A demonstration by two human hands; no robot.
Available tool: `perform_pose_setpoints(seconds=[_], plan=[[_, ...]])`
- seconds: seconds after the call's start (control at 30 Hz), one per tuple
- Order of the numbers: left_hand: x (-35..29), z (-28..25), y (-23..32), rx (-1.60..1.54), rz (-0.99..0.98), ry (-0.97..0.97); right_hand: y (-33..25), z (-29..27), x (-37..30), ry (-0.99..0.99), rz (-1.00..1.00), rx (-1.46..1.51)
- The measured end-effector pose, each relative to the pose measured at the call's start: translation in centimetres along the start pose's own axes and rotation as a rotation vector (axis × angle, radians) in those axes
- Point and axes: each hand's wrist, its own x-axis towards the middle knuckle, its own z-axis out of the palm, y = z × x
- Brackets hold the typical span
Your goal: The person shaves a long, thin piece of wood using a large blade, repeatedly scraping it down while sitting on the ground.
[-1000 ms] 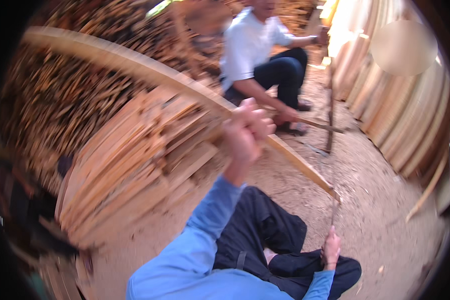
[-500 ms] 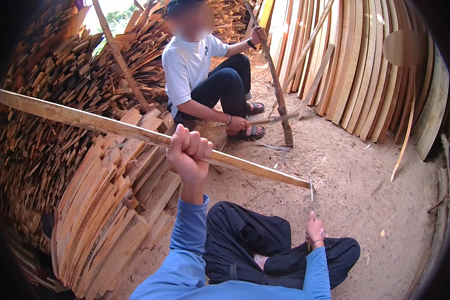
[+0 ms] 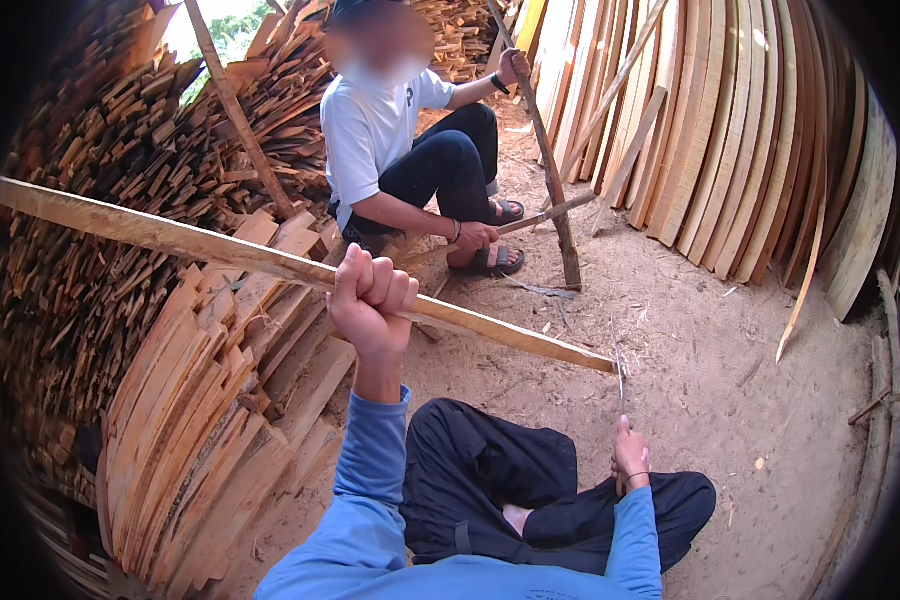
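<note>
A long, narrow wooden stick [image 3: 185,238] slants across from the far left down toward the middle right. My left hand [image 3: 372,300] is closed around it near its middle, fingers wrapped over the top. My right hand [image 3: 631,455], low on the right by my knee, is closed on the handle of a long-bladed knife [image 3: 620,370]. Its thin blade points up and away, seen nearly edge-on. The stick's right end meets the blade or lies just beside it; I cannot tell whether they touch.
Opposite me a person in a white shirt [image 3: 360,130] sits gripping an upright pole [image 3: 548,160] and a long tool or stick [image 3: 540,217]. Curved planks [image 3: 705,140] lean at the right. Stacked boards [image 3: 185,420] lie at my left, before a tall wood pile [image 3: 100,190].
The person opposite has swung the far end of their long tool or stick upward against the pole. My hands, the wooden stick and the knife keep nearly the same places.
</note>
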Motion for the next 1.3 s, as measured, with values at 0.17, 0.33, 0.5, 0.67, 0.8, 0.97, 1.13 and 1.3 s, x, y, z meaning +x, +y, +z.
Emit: perform_pose_setpoints(seconds=[0.17, 0.33, 0.5, 0.67, 0.8, 0.97, 1.13, 1.3], plan=[[0.6, 0.1, -0.5, -0.021, 0.007, -0.039, 2.1, 0.7, 1.0, 0.122, -0.227, -0.005], [0.2, 0.0, -0.3, -0.029, 0.001, -0.025, -0.7, -0.5, -2.2, -0.003, -0.018, 0.075], [0.0, 0.1, -0.3, -0.051, 0.015, -0.054, 0.9, 0.0, -1.3, 0.061, -0.198, -0.062], [-0.1, 0.1, -0.3, -0.091, -0.017, -0.103, 2.1, 0.3, -1.9, 0.101, -0.289, -0.072], [-0.5, -0.4, 0.0, -0.057, 0.002, -0.083, 0.0, -0.8, -1.1, -0.038, 0.016, 0.115], [-0.5, -0.5, 0.0, -0.048, 0.011, -0.079, 2.8, 0.3, -0.1, 0.081, -0.266, -0.013], [-0.6, -0.2, -0.1, -0.027, 0.009, 0.003, 5.1, 1.8, 3.4, 0.112, -0.234, -0.013], [-0.5, -2.4, 0.0, -0.046, 0.023, 0.054, -1.5, -0.9, -2.8, 0.124, -0.281, -0.290]])
